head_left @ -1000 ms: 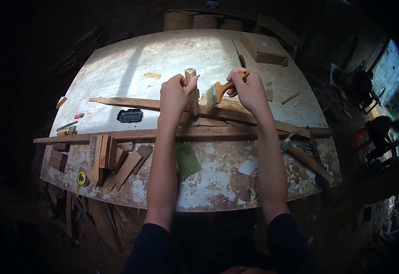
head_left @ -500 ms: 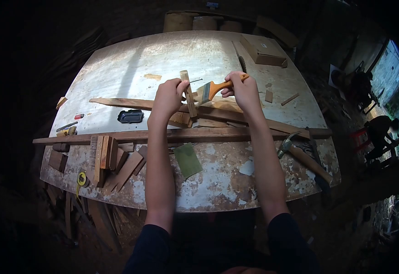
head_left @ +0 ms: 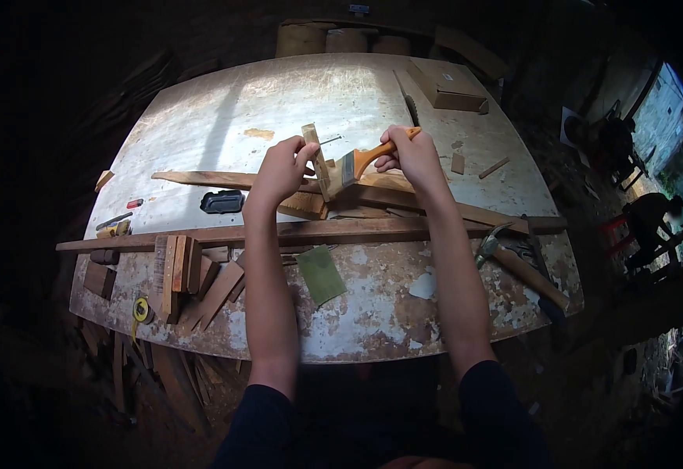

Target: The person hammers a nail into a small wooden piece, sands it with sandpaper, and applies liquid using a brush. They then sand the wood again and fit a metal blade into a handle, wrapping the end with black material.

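Note:
My left hand [head_left: 283, 168] is closed on a small wooden block [head_left: 316, 160], held tilted above the table. A thin nail [head_left: 331, 141] sticks out from the block to the right. In my right hand [head_left: 410, 156] is a paintbrush [head_left: 366, 158] with an orange handle, its pale bristles pointing down and left against or very near the block's lower right side. Beneath both hands lie long wooden strips [head_left: 388, 191] and a shorter wood piece [head_left: 304, 205]. A black plastic tray [head_left: 222, 202] rests left of my left hand.
A long wooden bar [head_left: 341, 231] crosses the worn table [head_left: 333, 94]. A hammer [head_left: 525, 273] lies at right, green sandpaper [head_left: 322, 274] in front. Wood blocks [head_left: 179, 270] and a tape measure [head_left: 143, 309] sit front left; a cardboard box [head_left: 448, 86] stands at back right. Another person [head_left: 650, 227] is at far right.
The paintbrush has moved slightly down and left along the wooden block, its bristles now lower. My left hand and the block have shifted slightly left.

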The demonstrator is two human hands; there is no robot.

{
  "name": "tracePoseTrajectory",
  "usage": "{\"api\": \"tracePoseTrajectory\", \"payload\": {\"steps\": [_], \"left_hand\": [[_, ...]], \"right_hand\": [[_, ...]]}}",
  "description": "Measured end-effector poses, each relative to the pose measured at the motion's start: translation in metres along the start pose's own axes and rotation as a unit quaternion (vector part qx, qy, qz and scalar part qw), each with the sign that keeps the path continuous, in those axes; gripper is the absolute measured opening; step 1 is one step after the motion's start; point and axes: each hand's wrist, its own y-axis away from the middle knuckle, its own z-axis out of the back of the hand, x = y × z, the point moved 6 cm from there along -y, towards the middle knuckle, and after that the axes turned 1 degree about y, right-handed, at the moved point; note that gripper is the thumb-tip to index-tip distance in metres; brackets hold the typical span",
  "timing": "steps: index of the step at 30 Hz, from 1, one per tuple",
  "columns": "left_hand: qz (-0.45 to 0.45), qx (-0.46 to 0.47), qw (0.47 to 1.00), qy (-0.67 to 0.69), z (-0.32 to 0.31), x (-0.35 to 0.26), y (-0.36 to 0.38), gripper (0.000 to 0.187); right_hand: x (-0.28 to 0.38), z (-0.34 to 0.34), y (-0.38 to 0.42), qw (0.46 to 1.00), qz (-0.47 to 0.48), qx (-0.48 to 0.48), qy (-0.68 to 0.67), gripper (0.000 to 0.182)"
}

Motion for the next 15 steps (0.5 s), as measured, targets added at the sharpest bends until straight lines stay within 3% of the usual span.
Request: {"api": "tracePoseTrajectory", "payload": {"steps": [2,3,6,7,10,11,15], "left_hand": [[0.003,0.002,1.0,-0.015,0.001,0.005,-0.003,0.046],[-0.003,-0.003,1.0,-0.017,0.002,0.003,-0.003,0.046],[-0.013,-0.008,1.0,-0.012,-0.003,-0.002,-0.002,0.045],[-0.012,-0.006,1.0,-0.005,-0.005,-0.004,-0.001,0.045],[-0.009,-0.007,1.0,-0.027,-0.005,-0.005,-0.004,0.043],[-0.006,-0.008,0.999,-0.039,-0.007,-0.004,-0.004,0.043],[0.001,-0.005,1.0,-0.008,-0.007,-0.002,-0.001,0.044]], "right_hand": [[-0.003,0.001,0.0,0.993,-0.016,0.019,0.113,0.03],[-0.001,0.003,-0.002,0.997,0.019,-0.037,0.06,0.031],[-0.002,-0.002,-0.004,0.999,0.041,0.001,-0.016,0.032],[-0.01,-0.01,-0.002,0.992,-0.035,0.115,0.033,0.032],[-0.016,-0.015,0.001,0.998,-0.009,0.034,0.055,0.032],[-0.01,-0.014,-0.001,0.996,0.061,-0.028,0.053,0.033],[-0.024,-0.028,0.0,0.992,-0.055,0.112,0.024,0.032]]}}
